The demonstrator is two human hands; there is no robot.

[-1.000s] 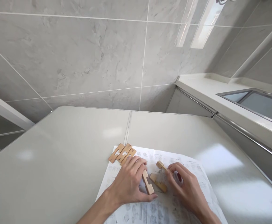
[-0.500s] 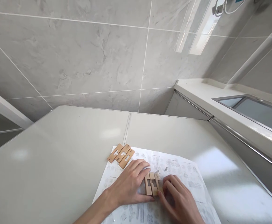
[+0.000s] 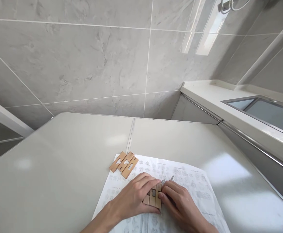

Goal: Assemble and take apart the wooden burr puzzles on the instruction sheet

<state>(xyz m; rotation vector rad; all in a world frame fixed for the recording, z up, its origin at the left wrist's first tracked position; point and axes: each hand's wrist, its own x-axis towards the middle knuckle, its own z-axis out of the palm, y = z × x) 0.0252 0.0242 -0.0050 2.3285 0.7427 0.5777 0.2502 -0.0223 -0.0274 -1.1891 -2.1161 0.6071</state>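
Note:
Several notched wooden puzzle pieces [image 3: 152, 201] lie side by side on the printed paper sheet [image 3: 194, 207], with gaps between them. My left hand [image 3: 134, 193] curls around their left side, fingers along the far edge and thumb at the near edge. From the right, my right hand [image 3: 181, 201] has its curled fingers pressed against the rightmost piece. My fingers cover parts of the group. Up and left of my left hand lie three flat wooden pieces [image 3: 126, 171] with cut-out slots and printed numbers, touching one another on the sheet's corner.
The sheet lies on a glossy white table [image 3: 63, 174] with a seam [image 3: 131, 134] running across it. Beyond the far edge stands a grey tiled wall [image 3: 83, 61]. To the right is a white counter [image 3: 204, 92] with an inset sink [image 3: 265, 111].
My right hand has moved left, its fingers now tight against the pieces. The held group has shifted slightly left and nearer. The three slotted pieces stay in place on the sheet.

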